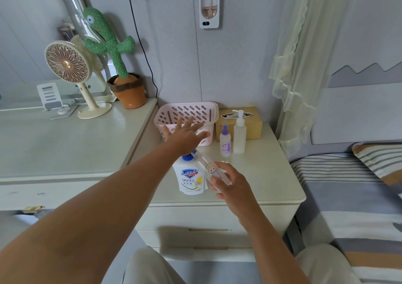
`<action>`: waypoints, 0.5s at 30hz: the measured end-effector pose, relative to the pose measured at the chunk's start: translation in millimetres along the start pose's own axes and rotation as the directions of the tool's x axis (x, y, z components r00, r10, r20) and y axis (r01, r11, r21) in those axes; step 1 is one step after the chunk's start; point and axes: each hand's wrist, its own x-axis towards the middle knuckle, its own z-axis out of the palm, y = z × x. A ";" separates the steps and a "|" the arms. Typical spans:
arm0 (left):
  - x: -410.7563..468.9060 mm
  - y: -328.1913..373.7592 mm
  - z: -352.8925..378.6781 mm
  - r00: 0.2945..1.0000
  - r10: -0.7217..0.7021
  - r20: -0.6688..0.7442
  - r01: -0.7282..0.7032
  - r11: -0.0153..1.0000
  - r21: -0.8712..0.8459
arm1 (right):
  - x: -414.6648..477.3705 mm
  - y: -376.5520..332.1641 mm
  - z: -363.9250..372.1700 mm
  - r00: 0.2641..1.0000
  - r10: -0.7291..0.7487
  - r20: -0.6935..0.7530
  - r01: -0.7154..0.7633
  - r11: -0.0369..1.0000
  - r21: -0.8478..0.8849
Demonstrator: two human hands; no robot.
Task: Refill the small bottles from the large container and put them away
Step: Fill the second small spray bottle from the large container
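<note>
The bare left arm stretches from the lower left corner diagonally up and to the right, almost straight at the elbow, and ends in the left hand (187, 136), which is held palm down with the fingers straight and spread wide, gripping nothing. The right forearm comes in from the bottom edge (right of centre) and angles up and to the left, its wrist slightly bent. The right hand (230, 183) sits lower and nearer than the left, its fingers curled round a tilted bottle (212, 170) and gripping its lower end.
</note>
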 end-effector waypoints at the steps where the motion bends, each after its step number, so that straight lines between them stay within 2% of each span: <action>1: 0.1 -0.2 0.4 1.000 0.003 -0.003 -0.003 1.000 0.005 | 0.0 0.1 0.2 1.000 -0.002 0.001 0.002 1.000 -0.006; 9: 6.8 -1.0 -8.2 1.000 0.025 -0.015 -0.024 0.999 0.025 | 1.3 -5.9 -4.2 0.999 -0.042 0.009 0.042 0.998 -0.046; 15: 1.9 -1.2 0.2 1.000 0.008 -0.015 -0.008 1.000 -0.001 | 0.0 -2.0 -2.0 1.000 -0.014 0.004 0.014 1.000 -0.022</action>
